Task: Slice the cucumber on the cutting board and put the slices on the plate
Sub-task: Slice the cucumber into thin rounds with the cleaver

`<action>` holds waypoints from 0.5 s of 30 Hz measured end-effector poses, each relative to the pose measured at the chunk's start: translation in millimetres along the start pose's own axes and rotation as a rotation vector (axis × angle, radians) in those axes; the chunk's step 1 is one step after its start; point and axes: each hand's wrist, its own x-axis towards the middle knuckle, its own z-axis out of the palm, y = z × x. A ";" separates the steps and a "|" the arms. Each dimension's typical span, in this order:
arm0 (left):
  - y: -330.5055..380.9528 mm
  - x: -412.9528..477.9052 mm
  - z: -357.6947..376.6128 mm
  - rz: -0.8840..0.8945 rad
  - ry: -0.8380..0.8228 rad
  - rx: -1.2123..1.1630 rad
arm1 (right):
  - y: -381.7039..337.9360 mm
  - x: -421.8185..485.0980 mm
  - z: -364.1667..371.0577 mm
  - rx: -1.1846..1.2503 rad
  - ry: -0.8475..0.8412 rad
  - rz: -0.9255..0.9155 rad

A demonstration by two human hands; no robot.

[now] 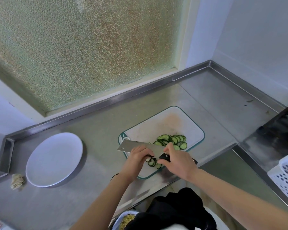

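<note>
Cucumber point(181, 145): cut into thin rounds, lying in two groups on the cutting board point(165, 123); no uncut length visible. Nearest the body, at the lower frame edge: bowl point(128, 219) of yellow food, partly hidden by dark clothing. Next out, left hand point(137, 157): fingers curled down onto the near slices point(152, 162) at the near edge of the board, apparently holding them; thumb hidden. Right hand point(177, 161): closed round the black handle of the cleaver point(136, 146), just right of the near slices. Blade: broad face tilted up toward the camera, long axis running leftward from the handle, passing just behind the left hand, tip over the left end of the board. Beyond the blade, toward the right of the board: far pile point(166, 140) of overlapping rounds, untouched by either hand. Governing relation: plate point(54, 159) on the counter point(98, 130), well apart to the left of the board, no slices on it yet, nearer the left hand, in the direction of the blade tip. Judged step: slicing finished, gathering for transfer. Expected carry: leftward across bare counter, rounds kept level to avoid sliding off. Farthest: frosted window point(81, 47) above the steel upstand.
</note>
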 end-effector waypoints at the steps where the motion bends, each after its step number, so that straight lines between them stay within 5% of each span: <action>1: 1.8 -0.1 -0.8 -0.002 0.033 -0.013 | 0.0 1.0 -0.9 0.009 0.002 0.007; 9: -8.9 -2.8 -18.3 -0.106 0.303 0.024 | 17.2 3.1 -9.8 0.020 0.037 0.111; 15: -11.5 2.8 -10.9 -0.313 0.275 0.056 | 34.5 6.6 -20.8 -0.055 0.110 0.118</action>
